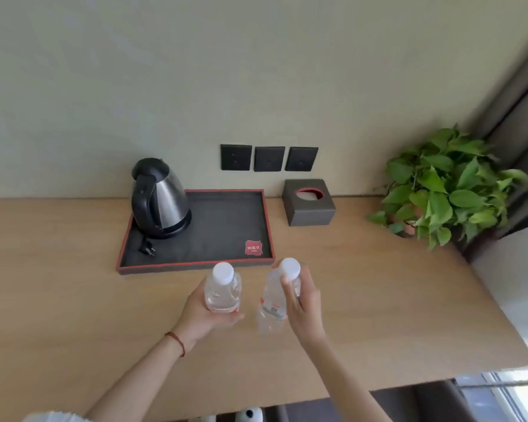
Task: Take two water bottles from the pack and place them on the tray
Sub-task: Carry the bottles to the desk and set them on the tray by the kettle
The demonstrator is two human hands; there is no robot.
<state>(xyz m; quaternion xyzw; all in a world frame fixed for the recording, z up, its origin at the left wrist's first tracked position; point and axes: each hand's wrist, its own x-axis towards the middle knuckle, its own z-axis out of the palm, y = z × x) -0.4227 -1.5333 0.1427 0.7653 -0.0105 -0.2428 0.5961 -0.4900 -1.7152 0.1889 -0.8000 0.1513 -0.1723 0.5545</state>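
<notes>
My left hand (206,312) and right hand (299,303) each grip a full, smooth, likely heavy water bottle (223,292) by its body above the desk (73,284), just short of the tray (226,226).

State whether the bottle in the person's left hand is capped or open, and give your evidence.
Capped. The left-hand bottle, held in the left hand, has a white cap on its neck.

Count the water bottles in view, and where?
2. One water bottle in the left hand, the other bottle in the right hand, both short of the tray. The pack is not in view.
</notes>
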